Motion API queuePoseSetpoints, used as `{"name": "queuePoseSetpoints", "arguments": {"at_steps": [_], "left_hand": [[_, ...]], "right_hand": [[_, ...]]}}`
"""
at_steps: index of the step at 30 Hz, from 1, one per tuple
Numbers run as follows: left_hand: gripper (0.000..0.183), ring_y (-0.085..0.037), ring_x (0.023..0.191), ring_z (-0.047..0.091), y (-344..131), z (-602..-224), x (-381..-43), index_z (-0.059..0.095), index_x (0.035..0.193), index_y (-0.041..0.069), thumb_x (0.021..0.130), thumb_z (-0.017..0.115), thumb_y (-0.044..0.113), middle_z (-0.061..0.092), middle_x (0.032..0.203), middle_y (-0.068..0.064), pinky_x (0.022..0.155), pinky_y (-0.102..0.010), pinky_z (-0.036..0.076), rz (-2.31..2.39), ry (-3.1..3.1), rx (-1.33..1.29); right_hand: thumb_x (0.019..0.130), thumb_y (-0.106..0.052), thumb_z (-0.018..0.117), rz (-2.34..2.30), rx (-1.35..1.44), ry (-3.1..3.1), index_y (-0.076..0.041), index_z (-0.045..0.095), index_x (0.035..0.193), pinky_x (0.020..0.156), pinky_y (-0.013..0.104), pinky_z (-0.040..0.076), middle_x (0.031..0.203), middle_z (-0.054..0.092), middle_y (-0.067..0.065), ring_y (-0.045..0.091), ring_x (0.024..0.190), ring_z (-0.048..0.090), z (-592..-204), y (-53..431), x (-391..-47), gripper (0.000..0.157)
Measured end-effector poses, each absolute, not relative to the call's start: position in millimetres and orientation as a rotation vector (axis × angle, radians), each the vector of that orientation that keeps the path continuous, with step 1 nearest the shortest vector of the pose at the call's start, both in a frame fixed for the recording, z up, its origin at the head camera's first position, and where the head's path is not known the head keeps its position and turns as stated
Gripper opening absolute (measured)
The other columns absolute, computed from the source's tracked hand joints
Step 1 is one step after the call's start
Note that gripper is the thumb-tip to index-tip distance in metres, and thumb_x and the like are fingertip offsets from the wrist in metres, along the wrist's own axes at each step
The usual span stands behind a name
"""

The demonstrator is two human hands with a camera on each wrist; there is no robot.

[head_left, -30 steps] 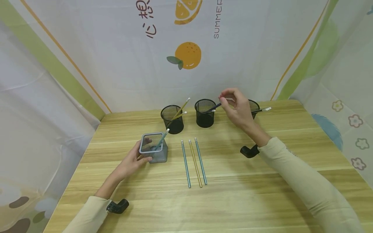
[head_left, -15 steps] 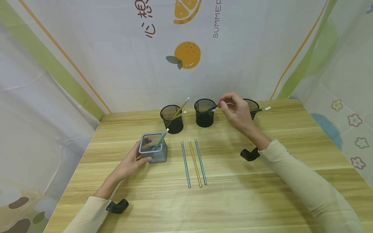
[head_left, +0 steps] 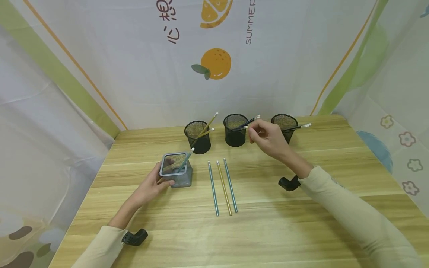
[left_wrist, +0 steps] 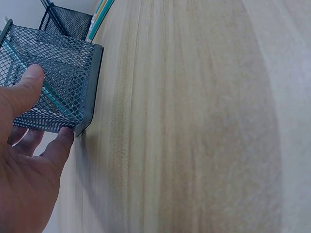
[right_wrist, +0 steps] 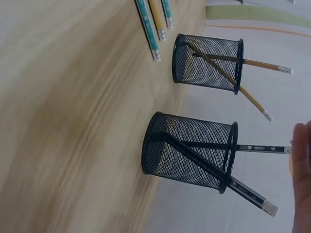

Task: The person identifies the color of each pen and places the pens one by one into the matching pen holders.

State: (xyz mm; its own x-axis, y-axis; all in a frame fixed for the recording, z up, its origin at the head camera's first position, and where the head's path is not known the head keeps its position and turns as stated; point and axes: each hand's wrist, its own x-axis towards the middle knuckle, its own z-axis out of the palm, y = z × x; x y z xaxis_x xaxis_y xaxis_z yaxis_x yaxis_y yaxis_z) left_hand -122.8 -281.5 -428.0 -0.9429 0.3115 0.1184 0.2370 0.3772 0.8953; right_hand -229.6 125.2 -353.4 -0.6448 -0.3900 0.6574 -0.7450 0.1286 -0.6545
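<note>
Wood-grain table (head_left: 268,234), printed curtain (head_left: 151,82) behind. Left hand (head_left: 152,187) grips grey holder (head_left: 182,181); right hand (head_left: 270,140) is beside black pencil (right_wrist: 262,148), pinch indeterminable.

The left hand (head_left: 153,186) gripped a grey, square mesh cup (head_left: 182,180) that stood upright on the table (head_left: 268,227), a teal pencil (head_left: 185,162) leaning inside it. The right hand (head_left: 269,139) was just beside the white-tipped end of a black pencil (right_wrist: 265,148), which poked out of an upright, round, black mesh cup (head_left: 235,138).

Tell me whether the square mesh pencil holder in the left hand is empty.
No, a teal pencil leans inside the square mesh pencil holder.
</note>
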Motion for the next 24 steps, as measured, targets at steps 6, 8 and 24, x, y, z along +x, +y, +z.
{"name": "queuePoseSetpoints", "arguments": {"at_steps": [6, 8, 24], "left_hand": [[0.073, -0.049, 0.139, 0.036, -281.5, -427.4, -122.8, 0.022, 0.156, -0.004, 0.096, 0.064, -0.008, 0.033, 0.155, -0.029, 0.112, -0.059, 0.034, 1.653, 2.530, 0.504], [0.073, -0.049, 0.139, 0.037, -281.8, -427.5, -122.6, 0.022, 0.156, -0.004, 0.096, 0.064, -0.008, 0.033, 0.155, -0.028, 0.112, -0.060, 0.033, 1.651, 2.530, 0.504], [0.074, -0.048, 0.140, 0.035, -281.0, -427.5, -124.0, 0.022, 0.155, -0.006, 0.094, 0.063, -0.012, 0.031, 0.156, -0.028, 0.111, -0.047, 0.038, 1.687, 2.503, 0.506]], "right_hand": [[0.102, -0.006, 0.063, 1.449, 1.073, -2.361, -0.003, 0.066, 0.096, 0.058, 0.027, 0.057, 0.079, 0.065, 0.003, 0.023, 0.067, 0.064, -364.0, 127.3, -232.3, 0.007], [0.102, -0.010, 0.063, 1.405, 1.064, -2.452, -0.005, 0.066, 0.097, 0.060, 0.030, 0.058, 0.079, 0.065, 0.001, 0.021, 0.068, 0.065, -365.1, 127.0, -231.3, 0.008], [0.098, -0.016, 0.068, 1.160, 1.053, -2.903, -0.009, 0.064, 0.095, 0.070, 0.035, 0.056, 0.087, 0.064, 0.000, 0.017, 0.076, 0.063, -378.9, 122.4, -225.7, 0.009]]}}
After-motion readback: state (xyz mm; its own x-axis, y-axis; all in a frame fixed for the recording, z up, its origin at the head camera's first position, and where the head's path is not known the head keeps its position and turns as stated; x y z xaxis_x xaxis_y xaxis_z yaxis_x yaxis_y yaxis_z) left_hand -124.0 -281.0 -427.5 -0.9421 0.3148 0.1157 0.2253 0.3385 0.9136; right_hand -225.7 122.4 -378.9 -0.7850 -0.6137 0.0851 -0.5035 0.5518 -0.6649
